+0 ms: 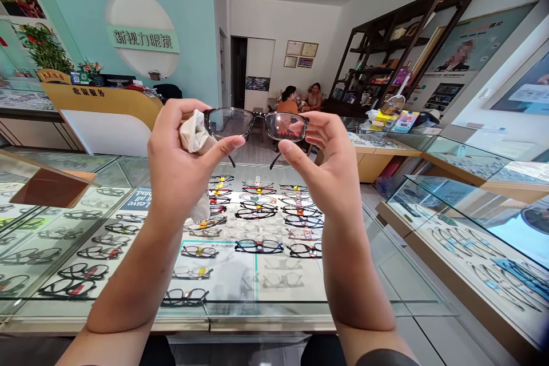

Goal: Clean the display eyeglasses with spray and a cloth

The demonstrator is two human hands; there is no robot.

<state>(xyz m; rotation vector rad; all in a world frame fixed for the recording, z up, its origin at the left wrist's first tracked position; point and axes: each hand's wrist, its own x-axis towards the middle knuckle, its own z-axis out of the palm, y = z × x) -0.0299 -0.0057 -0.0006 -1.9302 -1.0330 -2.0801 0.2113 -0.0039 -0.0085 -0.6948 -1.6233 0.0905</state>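
Observation:
I hold a pair of dark-framed glasses [256, 124] up in front of me with both hands. My left hand [178, 160] pinches the left lens edge between thumb and fingers, with a white cleaning cloth [193, 132] bunched in the same grip and hanging down behind the palm. My right hand [326, 163] grips the right lens edge, thumb below and fingers above. The temples hang down folded open under the frame.
A glass display counter [240, 251] below my hands holds several rows of spectacle frames. More glass cases run along the right [472, 240] and left. Two people sit at the back of the shop [300, 100]. A dark shelf unit [386, 46] stands at the right wall.

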